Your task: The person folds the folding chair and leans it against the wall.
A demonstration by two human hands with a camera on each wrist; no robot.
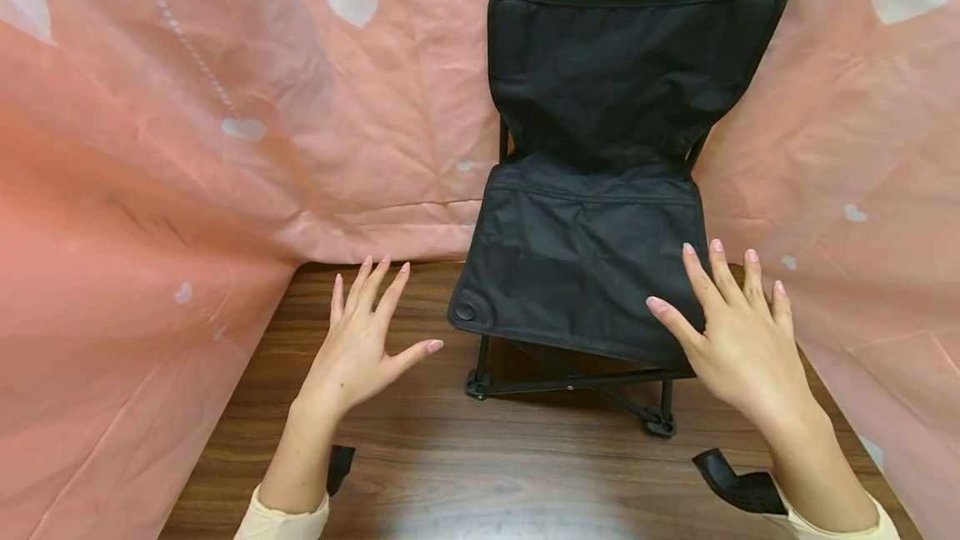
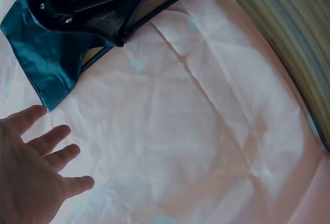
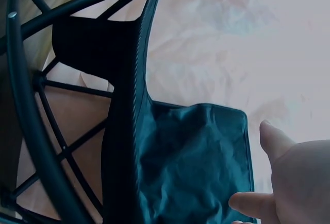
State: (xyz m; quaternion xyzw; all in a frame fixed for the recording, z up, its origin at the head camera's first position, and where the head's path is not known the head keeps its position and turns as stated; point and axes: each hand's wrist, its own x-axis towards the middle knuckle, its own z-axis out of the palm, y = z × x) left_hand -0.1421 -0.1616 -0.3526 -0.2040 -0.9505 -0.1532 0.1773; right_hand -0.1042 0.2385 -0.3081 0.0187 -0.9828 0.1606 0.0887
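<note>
A black folding chair (image 1: 585, 265) with a fabric seat and backrest stands unfolded on the wooden floor, right of centre in the head view. My left hand (image 1: 352, 357) is held out to the left of the seat, fingers spread, with nothing in it. Over the seat's right front edge, my right hand (image 1: 742, 348) is spread too and hides that corner; whether it touches the fabric I cannot tell. In the left wrist view the left hand (image 2: 31, 167) appears apart from the chair (image 2: 51, 54). The right wrist view shows the right hand (image 3: 299, 177) beside the backrest (image 3: 201, 152) and the crossed frame tubes (image 3: 67, 152).
Pink cloth (image 1: 405, 107) with white hearts hangs behind the chair and along both sides. Brown wood flooring (image 1: 450, 465) lies in front of the chair. A black strap end (image 1: 738, 482) sticks out by the right wrist, another strap (image 1: 340, 469) by the left.
</note>
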